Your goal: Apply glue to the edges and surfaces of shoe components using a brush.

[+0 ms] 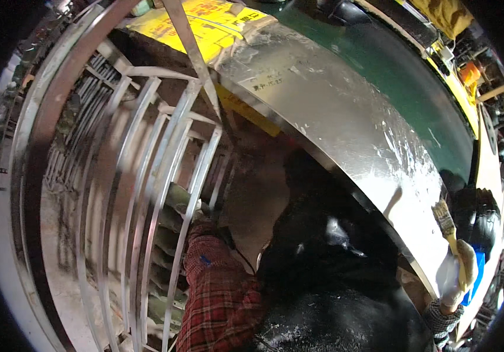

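Observation:
My right hand, in a pale glove with a checked cuff, is at the right. It is closed around the handle of a flat paintbrush, bristles pointing up and away. The brush lies over the right end of a shiny metal sheet, which has whitish smears and handwritten marks. My left arm, in a red plaid sleeve, reaches forward to my left hand, beside the slats of a metal rack. That hand is dark and partly hidden, so its fingers do not show clearly. Several greyish-green pieces sit between the slats.
A black apron covers my front. Beyond the sheet is a dark green surface. Yellow printed wrapping lies at the far left end of the sheet. A rusty metal bar slants down there. A blue object is beside my right hand.

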{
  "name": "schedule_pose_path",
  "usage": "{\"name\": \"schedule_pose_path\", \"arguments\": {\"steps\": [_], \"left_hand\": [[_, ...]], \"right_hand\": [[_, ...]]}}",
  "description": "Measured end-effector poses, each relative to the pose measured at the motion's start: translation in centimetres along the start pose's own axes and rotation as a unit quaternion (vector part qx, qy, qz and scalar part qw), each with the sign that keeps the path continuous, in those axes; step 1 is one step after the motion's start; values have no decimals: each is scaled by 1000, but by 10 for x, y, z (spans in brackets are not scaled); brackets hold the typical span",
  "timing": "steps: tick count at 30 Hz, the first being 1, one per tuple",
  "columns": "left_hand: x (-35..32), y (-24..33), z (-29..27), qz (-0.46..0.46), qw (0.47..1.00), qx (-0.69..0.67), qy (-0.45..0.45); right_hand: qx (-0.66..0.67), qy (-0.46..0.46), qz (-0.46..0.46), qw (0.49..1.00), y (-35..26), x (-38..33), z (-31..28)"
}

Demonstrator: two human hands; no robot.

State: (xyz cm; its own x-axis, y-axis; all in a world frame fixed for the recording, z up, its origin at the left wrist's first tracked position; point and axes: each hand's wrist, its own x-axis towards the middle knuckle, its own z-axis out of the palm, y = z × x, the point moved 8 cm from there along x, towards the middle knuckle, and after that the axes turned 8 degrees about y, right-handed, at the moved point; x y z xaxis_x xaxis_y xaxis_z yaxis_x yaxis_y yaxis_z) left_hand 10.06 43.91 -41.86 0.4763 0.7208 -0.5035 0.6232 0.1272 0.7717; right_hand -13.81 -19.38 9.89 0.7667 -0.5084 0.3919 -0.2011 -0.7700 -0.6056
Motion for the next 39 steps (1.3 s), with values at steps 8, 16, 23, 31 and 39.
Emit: {"name": "schedule_pose_path", "arguments": {"steps": [8,16,23,31,39], "left_hand": [[-133,7,-1,-159,886,-311,-306],[-284,20,-68,-188,836,-129,-500],[-468,174,-15,0,610,-142,-779],[-598,176,54,-25,554,-137,-821],[-567,74,81,-225,713,-61,-662]], "right_hand": [[-39,-27,52,998,0,-12,14],[-41,-6,-14,999,-8,-12,-5],[-73,202,-61,975,50,-42,-106],[-39,366,246,897,188,-86,-259],[-59,324,273,904,233,-117,-278]]}}
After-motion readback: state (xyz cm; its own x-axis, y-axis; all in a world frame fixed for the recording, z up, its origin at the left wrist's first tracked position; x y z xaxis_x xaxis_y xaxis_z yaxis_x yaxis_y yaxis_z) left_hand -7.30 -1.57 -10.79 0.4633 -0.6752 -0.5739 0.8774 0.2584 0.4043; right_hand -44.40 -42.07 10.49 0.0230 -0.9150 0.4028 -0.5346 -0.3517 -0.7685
